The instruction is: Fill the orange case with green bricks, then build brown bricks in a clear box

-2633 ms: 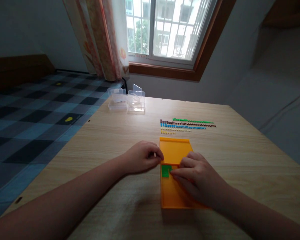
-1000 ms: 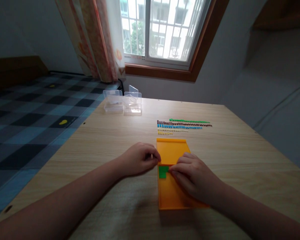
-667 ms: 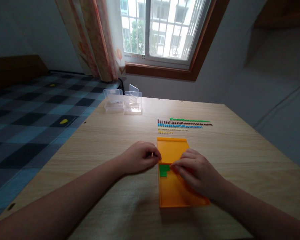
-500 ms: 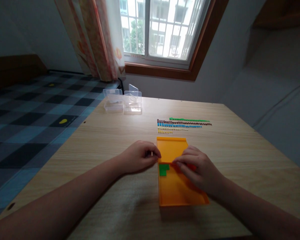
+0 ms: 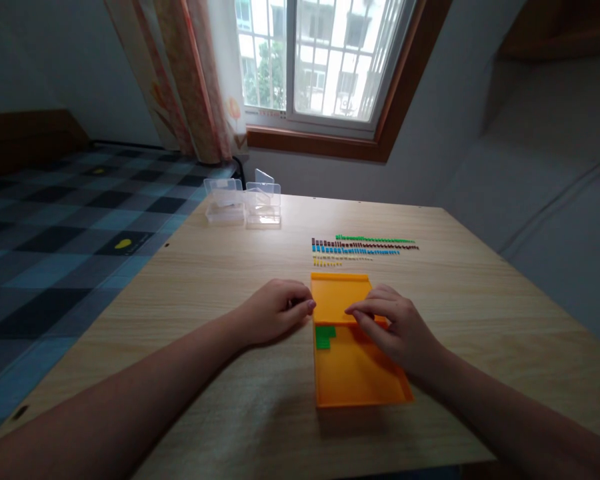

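An orange tray point(image 5: 360, 380) lies on the wooden table in front of me, with a low divider across it. A few flat green pieces point(image 5: 325, 335) sit together in its near compartment, at the left against the divider. My left hand point(image 5: 275, 313) rests curled on the table, its fingertips touching the tray's left rim. My right hand point(image 5: 395, 327) hovers over the divider to the right of the green pieces. Its thumb and forefinger are pinched together, and I see nothing between them.
Rows of tiny green, brown, blue and yellow pieces point(image 5: 363, 245) lie just beyond the tray. Two clear plastic boxes point(image 5: 243, 200) stand at the table's far left corner. A checked bed lies to the left, a window ahead and a grey sofa to the right.
My right hand has drawn up and back off the green pieces, from the near compartment to above the divider. My left hand has stayed at the tray's left rim.
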